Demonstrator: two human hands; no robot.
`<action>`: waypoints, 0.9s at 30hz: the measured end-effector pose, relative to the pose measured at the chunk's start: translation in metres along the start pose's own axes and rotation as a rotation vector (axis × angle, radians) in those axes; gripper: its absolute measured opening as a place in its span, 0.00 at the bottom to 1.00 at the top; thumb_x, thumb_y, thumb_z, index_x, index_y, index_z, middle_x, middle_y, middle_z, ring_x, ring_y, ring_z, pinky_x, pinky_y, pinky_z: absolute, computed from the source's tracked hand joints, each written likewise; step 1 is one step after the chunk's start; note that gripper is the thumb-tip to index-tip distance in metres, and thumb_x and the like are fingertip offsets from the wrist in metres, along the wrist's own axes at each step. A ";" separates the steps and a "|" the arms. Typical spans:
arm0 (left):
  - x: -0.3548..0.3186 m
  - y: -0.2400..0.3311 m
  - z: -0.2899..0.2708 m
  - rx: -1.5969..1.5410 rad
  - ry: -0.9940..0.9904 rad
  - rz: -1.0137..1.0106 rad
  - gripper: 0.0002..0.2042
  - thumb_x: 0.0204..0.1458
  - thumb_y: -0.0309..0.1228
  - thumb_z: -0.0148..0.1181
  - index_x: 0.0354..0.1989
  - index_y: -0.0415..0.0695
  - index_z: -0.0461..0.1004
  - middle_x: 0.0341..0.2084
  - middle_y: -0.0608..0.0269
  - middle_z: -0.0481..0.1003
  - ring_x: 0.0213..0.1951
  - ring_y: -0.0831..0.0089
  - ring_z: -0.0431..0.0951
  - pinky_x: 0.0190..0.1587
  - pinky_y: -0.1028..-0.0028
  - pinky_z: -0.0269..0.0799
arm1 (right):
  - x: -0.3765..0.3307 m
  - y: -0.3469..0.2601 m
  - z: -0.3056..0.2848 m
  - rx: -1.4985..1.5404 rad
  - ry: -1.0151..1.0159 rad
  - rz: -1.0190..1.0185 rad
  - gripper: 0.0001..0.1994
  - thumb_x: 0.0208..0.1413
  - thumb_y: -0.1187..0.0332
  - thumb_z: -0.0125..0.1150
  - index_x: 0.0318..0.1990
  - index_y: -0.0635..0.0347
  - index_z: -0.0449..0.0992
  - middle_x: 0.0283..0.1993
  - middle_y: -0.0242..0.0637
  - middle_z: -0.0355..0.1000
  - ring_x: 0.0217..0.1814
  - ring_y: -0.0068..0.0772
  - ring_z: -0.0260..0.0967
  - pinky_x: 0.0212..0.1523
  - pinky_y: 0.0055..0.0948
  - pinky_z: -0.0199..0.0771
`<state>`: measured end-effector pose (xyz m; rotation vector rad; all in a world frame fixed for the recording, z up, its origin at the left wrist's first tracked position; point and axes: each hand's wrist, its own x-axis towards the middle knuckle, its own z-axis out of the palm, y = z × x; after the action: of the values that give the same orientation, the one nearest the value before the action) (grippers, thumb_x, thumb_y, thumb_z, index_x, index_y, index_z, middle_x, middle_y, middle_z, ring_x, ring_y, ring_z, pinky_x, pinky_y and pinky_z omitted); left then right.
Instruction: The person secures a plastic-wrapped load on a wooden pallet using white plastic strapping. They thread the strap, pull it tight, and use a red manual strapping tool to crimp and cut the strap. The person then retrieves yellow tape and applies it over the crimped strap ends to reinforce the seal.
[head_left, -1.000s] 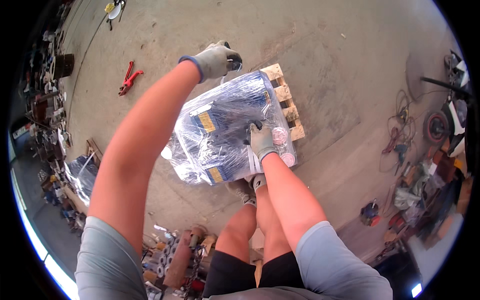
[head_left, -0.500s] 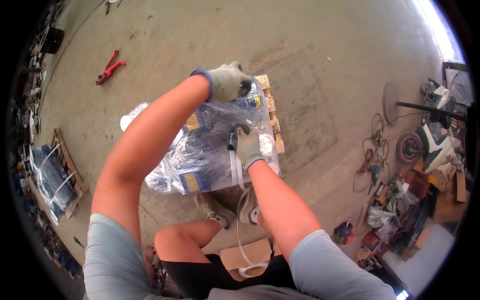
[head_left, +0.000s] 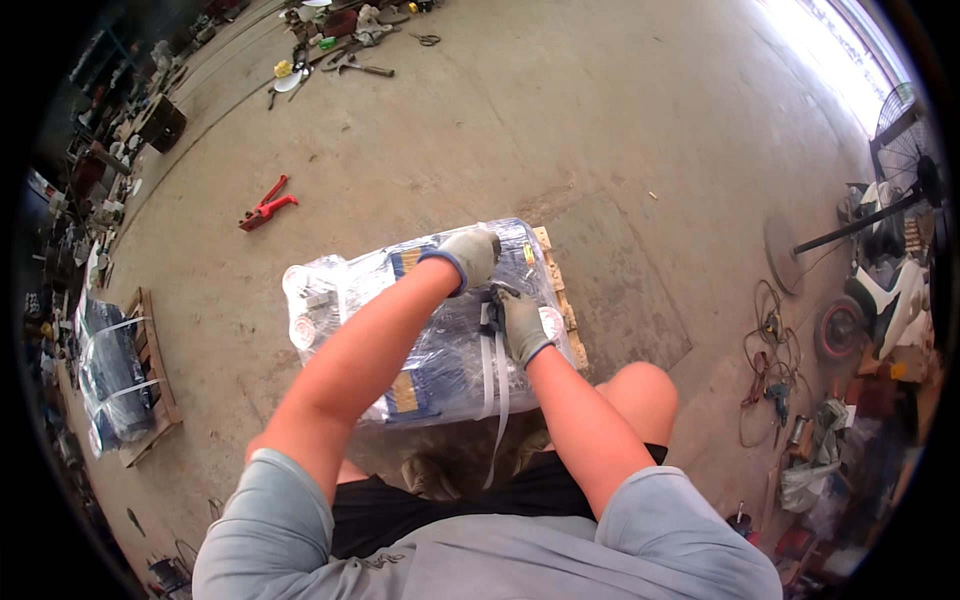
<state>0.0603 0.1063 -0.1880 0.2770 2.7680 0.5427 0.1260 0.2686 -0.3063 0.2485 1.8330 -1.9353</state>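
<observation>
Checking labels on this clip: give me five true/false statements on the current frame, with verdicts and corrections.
1. The left hand and right hand are bare. False: both wear pale gloves.
2. The wrapped load sits on a wooden pallet. True.
3. The red tool lies on the wrapped load. False: the red tool lies on the floor, left of the load.
4. A white strap hangs over the load's near side. True.
5. The left hand is farther from the person's body than the right hand. True.
</observation>
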 end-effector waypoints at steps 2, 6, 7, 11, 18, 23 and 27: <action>-0.011 -0.001 0.011 -0.222 0.105 -0.069 0.11 0.55 0.26 0.61 0.45 0.42 0.83 0.41 0.45 0.84 0.47 0.50 0.84 0.51 0.60 0.79 | -0.002 -0.010 0.003 0.069 0.041 0.122 0.10 0.70 0.66 0.57 0.42 0.59 0.83 0.31 0.29 0.77 0.29 0.24 0.73 0.30 0.27 0.76; -0.020 -0.024 0.026 -0.589 0.220 -0.161 0.10 0.61 0.26 0.60 0.47 0.46 0.85 0.30 0.61 0.83 0.30 0.74 0.79 0.36 0.71 0.76 | -0.033 -0.048 0.022 0.282 -0.051 0.215 0.14 0.70 0.63 0.55 0.40 0.60 0.83 0.30 0.33 0.76 0.28 0.29 0.73 0.30 0.36 0.80; -0.022 -0.019 0.026 -0.615 0.236 -0.159 0.10 0.61 0.26 0.61 0.47 0.47 0.86 0.27 0.68 0.81 0.26 0.81 0.73 0.31 0.75 0.72 | -0.036 -0.047 0.016 0.290 -0.073 0.233 0.14 0.70 0.62 0.55 0.40 0.59 0.83 0.28 0.31 0.75 0.27 0.28 0.72 0.29 0.35 0.79; -0.029 0.001 0.016 -0.619 0.227 -0.166 0.11 0.60 0.27 0.60 0.45 0.50 0.87 0.27 0.64 0.82 0.28 0.78 0.76 0.34 0.73 0.74 | -0.037 -0.050 0.006 0.285 -0.094 0.238 0.15 0.70 0.59 0.54 0.40 0.58 0.83 0.25 0.27 0.71 0.25 0.27 0.69 0.28 0.35 0.79; -0.015 -0.031 0.029 -0.517 0.279 -0.131 0.11 0.61 0.32 0.62 0.49 0.49 0.86 0.37 0.55 0.86 0.35 0.67 0.84 0.43 0.69 0.79 | -0.040 -0.058 0.022 0.294 -0.129 0.245 0.14 0.67 0.64 0.52 0.37 0.61 0.83 0.26 0.32 0.70 0.26 0.29 0.67 0.29 0.37 0.78; -0.020 -0.005 0.028 -0.619 0.265 -0.172 0.10 0.62 0.29 0.63 0.48 0.46 0.86 0.39 0.58 0.87 0.38 0.70 0.85 0.45 0.72 0.79 | -0.032 -0.057 0.007 0.321 -0.169 0.291 0.15 0.66 0.63 0.52 0.36 0.61 0.82 0.25 0.32 0.70 0.26 0.29 0.68 0.29 0.35 0.77; -0.034 0.006 0.015 -0.810 0.247 -0.229 0.10 0.60 0.25 0.65 0.48 0.44 0.86 0.36 0.61 0.87 0.35 0.76 0.83 0.41 0.73 0.79 | -0.036 -0.086 -0.002 0.243 -0.262 0.252 0.14 0.69 0.61 0.55 0.39 0.62 0.81 0.30 0.35 0.77 0.28 0.31 0.74 0.31 0.34 0.80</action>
<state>0.0976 0.1083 -0.1905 -0.3050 2.4750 1.6262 0.1188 0.2783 -0.2139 0.2738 1.3339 -1.9083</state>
